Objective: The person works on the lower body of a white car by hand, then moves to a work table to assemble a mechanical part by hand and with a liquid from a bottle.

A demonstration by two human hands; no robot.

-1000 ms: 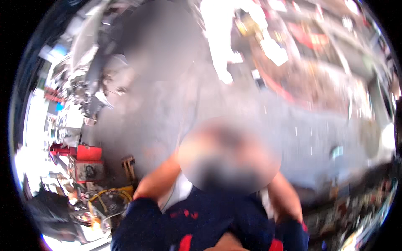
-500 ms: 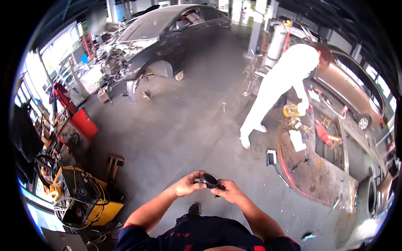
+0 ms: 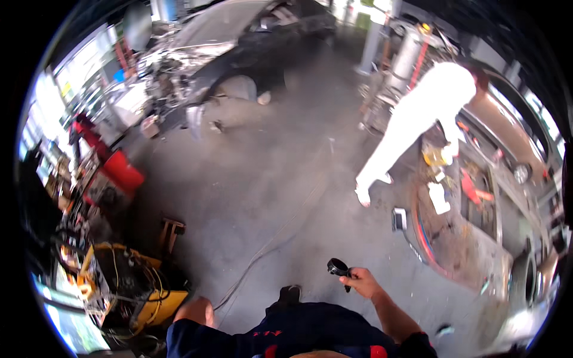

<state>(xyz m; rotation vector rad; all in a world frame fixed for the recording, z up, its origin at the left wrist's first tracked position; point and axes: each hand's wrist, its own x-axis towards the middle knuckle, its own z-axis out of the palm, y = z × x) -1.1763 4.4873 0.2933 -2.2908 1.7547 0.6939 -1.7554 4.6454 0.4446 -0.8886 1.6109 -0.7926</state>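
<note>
1. Overhead, a car repair workshop with a grey concrete floor (image 3: 262,197) is shown through a fisheye lens, seen from the head of a person in a dark blue top.
2. The right hand (image 3: 365,281) is raised in front of the body, its fingers curled shut around the handle of a small black tool (image 3: 338,268).
3. The tool's round head is pointed up and to the left, clear of the hand, above the floor and just ahead of the person's dark shoe (image 3: 289,293).
4. The left hand is not shown; only a bare left elbow (image 3: 196,310) is seen at the lower edge, so its grip cannot be told.
5. A yellow machine (image 3: 128,286) with looped cables is placed at the lower left, just beside the elbow, and a thin hose is laid across the floor near it.
6. A red tool cart (image 3: 116,176) is stood further up the left side.
7. A dark car (image 3: 250,42) with its front stripped open is parked at the top.
8. Another person in white clothes (image 3: 418,119) is bent over at the upper right, well apart from the tool, beside a second car (image 3: 507,143).
</note>
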